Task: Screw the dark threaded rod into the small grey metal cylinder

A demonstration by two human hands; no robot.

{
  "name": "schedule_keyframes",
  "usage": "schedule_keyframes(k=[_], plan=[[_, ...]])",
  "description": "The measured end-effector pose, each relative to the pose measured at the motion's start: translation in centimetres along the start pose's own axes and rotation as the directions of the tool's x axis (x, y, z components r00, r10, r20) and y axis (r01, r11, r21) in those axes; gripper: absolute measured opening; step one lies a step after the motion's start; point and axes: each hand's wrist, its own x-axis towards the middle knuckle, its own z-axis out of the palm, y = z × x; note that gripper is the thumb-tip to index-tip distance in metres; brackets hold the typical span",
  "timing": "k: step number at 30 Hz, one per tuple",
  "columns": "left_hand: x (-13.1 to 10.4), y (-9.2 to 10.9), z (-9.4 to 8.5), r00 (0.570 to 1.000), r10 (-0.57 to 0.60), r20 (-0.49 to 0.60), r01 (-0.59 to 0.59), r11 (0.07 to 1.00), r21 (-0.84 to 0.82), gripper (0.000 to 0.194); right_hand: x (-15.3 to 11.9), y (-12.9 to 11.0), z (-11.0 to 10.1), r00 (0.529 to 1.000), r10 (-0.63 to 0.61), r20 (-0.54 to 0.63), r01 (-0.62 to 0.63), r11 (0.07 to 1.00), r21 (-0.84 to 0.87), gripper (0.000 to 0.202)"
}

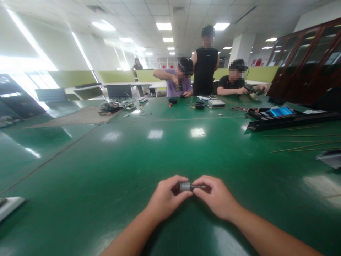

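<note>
Between my hands, just above the green table [133, 153], is a small grey metal cylinder [185, 186] with a thin dark shaft [199, 186] pointing right. My left hand [167, 197] is closed on the cylinder, thumb below and fingers above it. The thumb and fingertips of my right hand [217, 199] pinch the shaft close to where it meets the cylinder. The shaft's far end shows inside the curl of my right hand. Both hands nearly touch each other at the fingertips.
A black tray [290, 121] with a blue packet [281, 111] lies at the right, near thin rods [306, 144]. Electronic parts [114, 106] are heaped at the back left. A white object [10, 208] sits at the left edge. Several people are beyond the table.
</note>
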Motion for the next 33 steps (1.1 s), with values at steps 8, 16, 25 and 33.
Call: schedule_keyframes(k=[8, 16, 25, 33], plan=[[-0.01, -0.19, 0.04, 1.000, 0.018, -0.006, -0.018, 1.000, -0.004, 0.024, -0.04, 0.17, 0.09, 0.999, 0.029, -0.027, -0.029, 0.999, 0.016, 0.010], [0.07, -0.23, 0.18, 1.000, 0.023, -0.012, -0.023, 1.000, 0.002, 0.025, 0.05, 0.20, 0.15, 0.999, 0.032, -0.032, -0.031, 0.999, 0.024, 0.009], [0.11, -0.54, 0.04, 0.998, 0.058, -0.025, -0.057, 0.997, 0.045, 0.026, -0.03, 0.15, 0.24, 0.999, 0.042, -0.031, -0.040, 0.998, 0.054, 0.010], [0.05, -0.48, 0.03, 0.998, 0.059, -0.037, -0.057, 0.997, 0.056, 0.027, -0.01, 0.13, 0.14, 0.998, 0.050, -0.024, -0.048, 0.996, 0.072, 0.011]])
